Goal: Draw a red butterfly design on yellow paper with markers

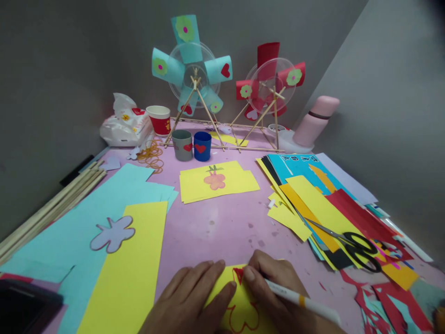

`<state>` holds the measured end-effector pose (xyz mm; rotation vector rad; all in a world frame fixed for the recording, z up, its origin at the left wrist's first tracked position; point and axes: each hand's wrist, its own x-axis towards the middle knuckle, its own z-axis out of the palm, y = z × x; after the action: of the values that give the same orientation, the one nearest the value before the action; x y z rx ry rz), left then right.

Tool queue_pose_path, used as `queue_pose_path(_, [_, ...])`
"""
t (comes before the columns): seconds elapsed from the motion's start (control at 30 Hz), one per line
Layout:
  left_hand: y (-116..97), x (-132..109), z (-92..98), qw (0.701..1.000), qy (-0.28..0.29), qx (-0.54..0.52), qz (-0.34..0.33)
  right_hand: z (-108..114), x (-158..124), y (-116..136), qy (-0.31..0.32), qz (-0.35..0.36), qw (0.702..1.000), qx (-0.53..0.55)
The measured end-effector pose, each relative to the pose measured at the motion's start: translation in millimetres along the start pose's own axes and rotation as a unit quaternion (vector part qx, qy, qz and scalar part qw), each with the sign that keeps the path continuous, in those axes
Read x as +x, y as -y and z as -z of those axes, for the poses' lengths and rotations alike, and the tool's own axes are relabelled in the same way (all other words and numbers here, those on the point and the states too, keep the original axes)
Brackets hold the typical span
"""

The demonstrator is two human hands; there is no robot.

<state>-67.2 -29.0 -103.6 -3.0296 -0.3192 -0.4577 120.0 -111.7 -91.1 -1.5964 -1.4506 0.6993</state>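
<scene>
Left of the black-handled scissors [346, 240], the yellow paper [242, 298], probably light, flexible and easily creased, lies under the flattened left hand [193, 297] at its edge, a sensible hold, while the right hand [273, 285] grips a white marker [290, 295] near its tip.

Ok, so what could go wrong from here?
The left hand rests close beside the red ink on the sheet and might smear it. If that hand slips, the sheet could shift and the pen stray. The scissors lie bare on the papers and might nick a reaching hand.
</scene>
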Motion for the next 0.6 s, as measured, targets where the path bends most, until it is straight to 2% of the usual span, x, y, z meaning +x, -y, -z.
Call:
queue_pose_path(0.33, [1.1, -1.3, -4.2, 1.000, -0.006, -0.010, 0.004, -1.6, -0.3, -2.1, 0.003, -0.004, 1.000, 0.008])
queue_pose_path(0.47, [-0.8, -4.8, -13.7, 0.998, -0.058, -0.012, 0.003, 2.1, -1.4, 5.2, -0.002, -0.047, 0.999, 0.025])
queue_pose_path(0.53, [-1.7, -4.7, -12.8, 0.999, -0.047, -0.010, 0.007, 4.5, -1.5, 9.7, 0.001, -0.086, 0.995, 0.044])
queue_pose_path(0.6, [-2.6, -3.4, -7.6, 1.000, -0.008, -0.009, 0.014, 5.9, -1.6, 12.8, 0.007, -0.107, 0.993, 0.055])
